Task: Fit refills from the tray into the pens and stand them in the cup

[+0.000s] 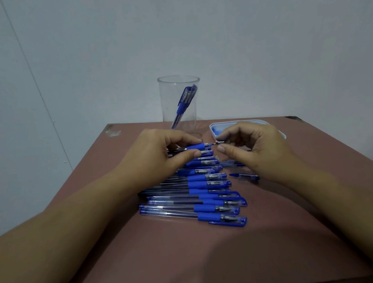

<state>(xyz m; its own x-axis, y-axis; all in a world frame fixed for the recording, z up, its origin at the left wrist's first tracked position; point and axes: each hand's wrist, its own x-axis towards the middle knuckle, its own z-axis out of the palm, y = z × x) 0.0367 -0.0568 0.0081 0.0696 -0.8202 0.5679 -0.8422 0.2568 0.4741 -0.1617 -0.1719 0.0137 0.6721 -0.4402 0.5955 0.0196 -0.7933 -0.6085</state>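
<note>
You're holding the pen (195, 147) just above the row of pens (198, 196), your left hand (159, 151) pinching its blue sleeve, your right hand (257, 147) nipping the small metal tip (219, 142) between thumb and forefinger. I'd be lining both up dead straight and easing in gently, not forcing. The tray (235, 123) is sitting just behind your right hand, the cup (179, 110) beyond it, one pen leaning inside

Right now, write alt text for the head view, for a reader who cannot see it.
The left hand holds a blue pen while the right hand pinches its metal tip, above a row of capped pens on a brown table. Behind stand a clear cup with one pen and a white tray.
</note>
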